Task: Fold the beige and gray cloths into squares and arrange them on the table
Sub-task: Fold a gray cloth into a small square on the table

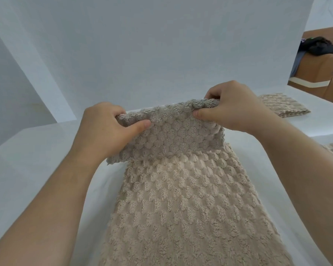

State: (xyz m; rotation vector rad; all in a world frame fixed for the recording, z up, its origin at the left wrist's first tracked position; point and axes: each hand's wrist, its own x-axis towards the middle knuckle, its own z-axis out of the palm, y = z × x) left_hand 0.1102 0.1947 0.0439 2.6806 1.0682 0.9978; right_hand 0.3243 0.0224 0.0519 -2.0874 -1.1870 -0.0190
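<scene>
I see the left hand [106,127] and right hand [233,110] each pinching the far end of the long beige waffle-textured terry cloth [181,198], held raised and doubled back toward 6 o'clock. The cloth lies on the white table [37,169], long axis running 12 to 6. A folded beige cloth stack [283,106] sits at 2 o'clock, well apart; open tabletop lies at 9.

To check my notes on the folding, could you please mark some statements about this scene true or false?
1. The left hand and the right hand pinch the far edge of the beige bobble-textured fleece cloth. True.
2. That cloth lies fully flat on the white table. False: its far end is lifted and doubled back.
3. A folded beige textured cloth lies right of the right hand. True.
4. The left hand rests empty on the table. False: it grips the cloth.
</scene>
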